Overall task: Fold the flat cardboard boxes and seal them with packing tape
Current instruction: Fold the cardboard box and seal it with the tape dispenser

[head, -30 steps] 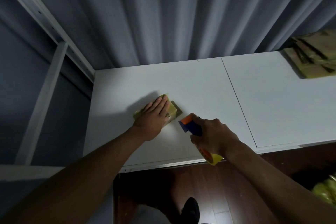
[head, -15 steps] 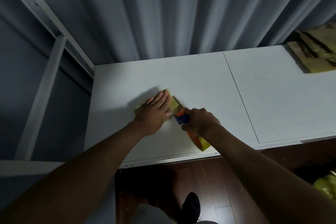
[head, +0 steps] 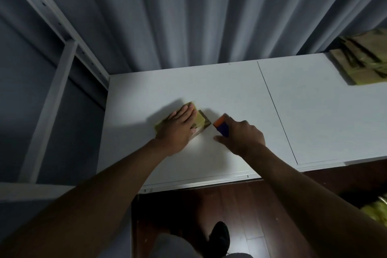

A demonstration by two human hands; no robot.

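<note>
While the left hand (head: 178, 130) lay flat, fingers straight, pressing down on a small cardboard box (head: 199, 120), the box sat on the white table (head: 209, 88) toward its left half, a little way in from the near edge. A brown flap stuck out from under the fingertips on the box's right side. Just beside that flap, the right hand (head: 240, 138) was curled around a tape dispenser (head: 221, 126), its orange and blue end pointing at the box; whether it touched the cardboard I could not tell. Well apart, at the far right corner of the table, a stack of flat boxes (head: 364, 60) lay against the grey curtain (head: 188, 12). Below the table edge showed a dark wooden floor (head: 251, 205) and one black shoe (head: 218, 236).
</note>
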